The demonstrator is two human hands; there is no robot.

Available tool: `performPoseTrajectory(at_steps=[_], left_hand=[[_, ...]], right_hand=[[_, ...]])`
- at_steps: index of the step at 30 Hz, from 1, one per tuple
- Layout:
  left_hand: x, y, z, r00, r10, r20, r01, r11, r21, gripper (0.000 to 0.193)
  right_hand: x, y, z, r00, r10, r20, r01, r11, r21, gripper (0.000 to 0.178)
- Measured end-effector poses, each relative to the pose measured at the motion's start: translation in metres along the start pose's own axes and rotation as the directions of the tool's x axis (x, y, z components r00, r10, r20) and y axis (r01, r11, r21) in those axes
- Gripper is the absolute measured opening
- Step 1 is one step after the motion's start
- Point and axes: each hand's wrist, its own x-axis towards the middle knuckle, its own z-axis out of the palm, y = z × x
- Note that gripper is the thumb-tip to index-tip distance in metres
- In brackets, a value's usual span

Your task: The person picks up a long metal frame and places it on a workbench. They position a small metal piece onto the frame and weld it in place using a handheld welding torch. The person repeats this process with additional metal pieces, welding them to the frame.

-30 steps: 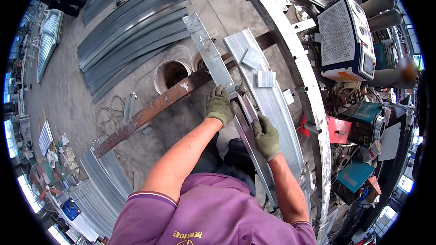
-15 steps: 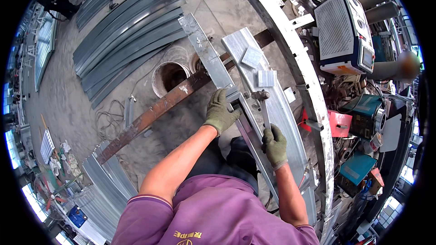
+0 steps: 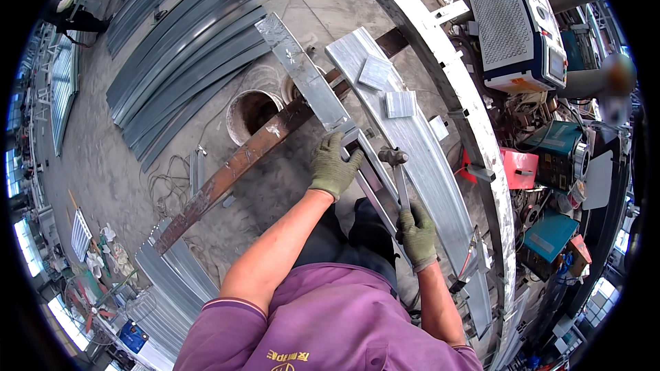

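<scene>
My left hand (image 3: 335, 167), in a green work glove, grips the near end of a galvanized metal channel (image 3: 370, 177); its thumb lies across the open side. The channel runs from that hand back toward my body, and a flat steel plate (image 3: 302, 72) extends beyond its far end. In my gloved right hand (image 3: 416, 235) is a hammer (image 3: 393, 157), held by its handle. The hammer's head points away from me and hangs just right of the channel; whether it touches the metal I cannot tell.
A rusty beam (image 3: 234, 165) crosses beneath the work. On the right, two small square plates (image 3: 375, 72) lie on a wide galvanized strip (image 3: 433, 172), beside a long white-streaked rail (image 3: 474, 124). A bucket (image 3: 240, 110), stacked metal sheets (image 3: 185, 55) and a machine cabinet (image 3: 512, 34) stand around.
The hammer and my right hand have drawn back toward my body along the channel. My left hand keeps its place on the channel. The whole view has shifted a little.
</scene>
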Motion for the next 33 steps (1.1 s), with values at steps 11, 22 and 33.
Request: performPoseTrajectory(at_steps=[11,22,33], left_hand=[[0.001,-0.016,0.018,0.998,0.068,-0.020,-0.067,0.997,0.028,0.057],[0.005,-0.022,0.016,0.991,0.131,-0.002,-0.131,0.991,0.004,0.056],[0.011,-0.025,0.009,0.983,0.181,0.034,-0.179,0.983,-0.044,0.058]], right_hand=[[-0.010,-0.014,-0.022,0.927,-0.306,0.216,0.357,0.551,-0.754,0.037],[-0.006,-0.017,-0.025,0.923,-0.312,0.227,0.361,0.491,-0.793,0.035],[-0.009,-0.010,-0.023,0.914,-0.362,0.183,0.361,0.523,-0.772,0.036]])
